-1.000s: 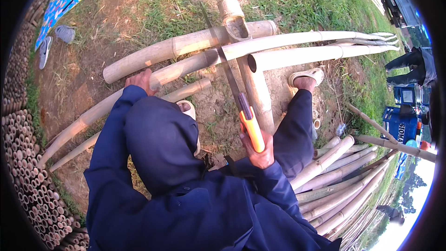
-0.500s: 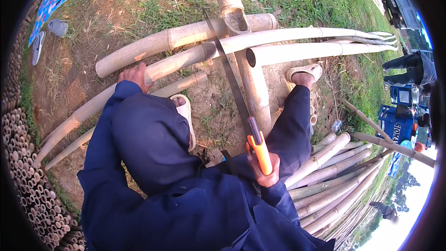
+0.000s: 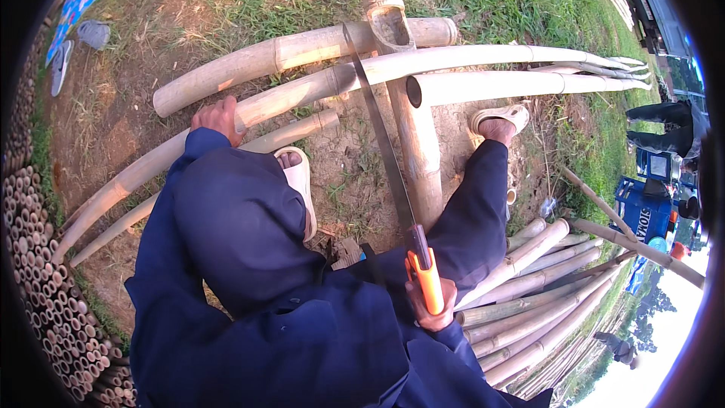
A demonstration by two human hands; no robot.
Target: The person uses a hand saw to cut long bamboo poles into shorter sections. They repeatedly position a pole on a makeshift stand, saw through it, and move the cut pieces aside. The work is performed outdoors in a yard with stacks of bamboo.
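A long bamboo pole [image 3: 302,91] runs slantwise in front of me. My left hand [image 3: 217,119] grips it left of the middle, the fingers on its far side. In my right hand [image 3: 433,310] is a handsaw [image 3: 387,140], held by its orange handle close to my body. Its long dark blade stretches away from me and crosses the pole at a dark band near a node. The pole lies across a bamboo support [image 3: 417,151] with a notched upper end. I cannot make out how deep the blade sits.
A thick bamboo length [image 3: 219,75] lies just beyond the pole, and a pale one [image 3: 491,89] to its right. Cut poles [image 3: 529,279] are piled at my right. Stacked bamboo ends [image 3: 60,295] fill the left edge. Blue crates [image 3: 638,204] and a person [image 3: 664,125] are far right.
The saw has slid back toward my body with my right hand, its tip now nearer the pole. My left hand keeps its hold on the pole.
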